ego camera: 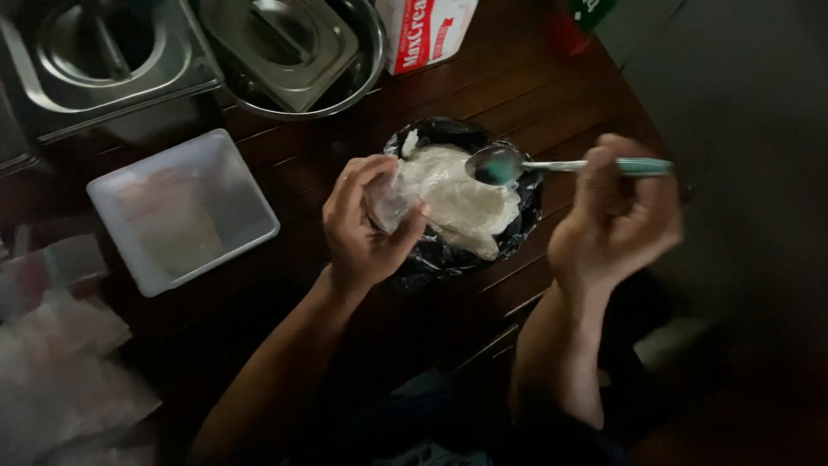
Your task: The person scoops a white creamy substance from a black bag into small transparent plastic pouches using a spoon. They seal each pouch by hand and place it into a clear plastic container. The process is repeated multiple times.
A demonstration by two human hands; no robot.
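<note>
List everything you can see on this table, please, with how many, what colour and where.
Spoon: one, metal with green handle, over the bag.
Black bag: one, holding whitish powder, table centre.
Small clear bag: one, beside the powder.
Plastic tub: one, white, left of centre.
Metal containers: two, silver, top left.
Carton: one, white and red, top centre.
Clear bags: a pile, lower left.
Table: one, dark wood.
Left hand: holds the small clear bag.
Right hand: holds the spoon.

one spoon [517, 164], one white tub [183, 210], two steel lids [103, 43], one carton [424, 30]
</note>
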